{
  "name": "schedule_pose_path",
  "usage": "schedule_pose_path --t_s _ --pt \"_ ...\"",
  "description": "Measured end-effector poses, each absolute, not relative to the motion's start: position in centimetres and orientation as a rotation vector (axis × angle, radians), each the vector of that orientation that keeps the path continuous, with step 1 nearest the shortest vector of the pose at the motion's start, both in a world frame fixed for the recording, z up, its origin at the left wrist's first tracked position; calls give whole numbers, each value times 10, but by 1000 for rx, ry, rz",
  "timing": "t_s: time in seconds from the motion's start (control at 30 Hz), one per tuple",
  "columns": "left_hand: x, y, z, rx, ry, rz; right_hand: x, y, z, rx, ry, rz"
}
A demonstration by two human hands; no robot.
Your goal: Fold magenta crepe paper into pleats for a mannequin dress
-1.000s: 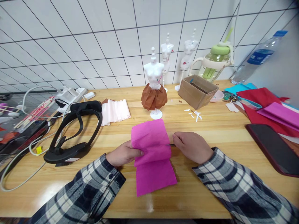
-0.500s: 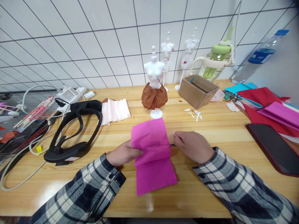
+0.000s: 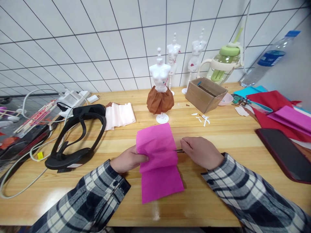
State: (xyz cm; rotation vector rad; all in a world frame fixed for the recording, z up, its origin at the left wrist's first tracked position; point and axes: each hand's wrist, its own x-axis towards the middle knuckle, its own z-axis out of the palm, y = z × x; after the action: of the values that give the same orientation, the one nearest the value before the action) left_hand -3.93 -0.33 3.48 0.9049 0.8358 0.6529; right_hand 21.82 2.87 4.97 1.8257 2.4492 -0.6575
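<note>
A magenta sheet of crepe paper point(image 3: 157, 161) is folded back on itself above the table, its lower flap hanging toward me. My left hand point(image 3: 128, 158) grips its left edge, thumb on top and fingers underneath. On the other side, my right hand point(image 3: 202, 151) is closed around small scissors point(image 3: 179, 150); only their thin dark blades show, the handles being hidden in the fist. The blade tips meet the paper's right edge near the fold. Just beyond the paper stands a white mini dress form point(image 3: 160, 76) wearing a puffy brown paper skirt point(image 3: 160, 102).
Two more dress forms point(image 3: 173, 61) stand behind, near a cardboard box point(image 3: 205, 94) and a green-lidded jug point(image 3: 225, 63). White scraps point(image 3: 205, 119) lie before the box. At right are a phone point(image 3: 284, 153) and coloured paper; at left, a black headset frame point(image 3: 77, 139), cables and pale pink paper point(image 3: 120, 116).
Slightly more of the scissor blades shows at the paper's right edge, and they look a little more open. Both hands and the paper have stayed nearly in place.
</note>
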Motion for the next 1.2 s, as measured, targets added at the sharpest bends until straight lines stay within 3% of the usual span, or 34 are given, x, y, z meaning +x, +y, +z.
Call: schedule_pose_path --t_s 0.57,0.87,1.2 --pt "-41 -4 33 968 899 645 215 25 57 1808 2427 -484" --pt "-36 -3 35 1036 768 610 214 25 55 1799 2434 -582" --pt "-30 -1 30 1143 1003 671 210 22 55 1844 2435 -538"
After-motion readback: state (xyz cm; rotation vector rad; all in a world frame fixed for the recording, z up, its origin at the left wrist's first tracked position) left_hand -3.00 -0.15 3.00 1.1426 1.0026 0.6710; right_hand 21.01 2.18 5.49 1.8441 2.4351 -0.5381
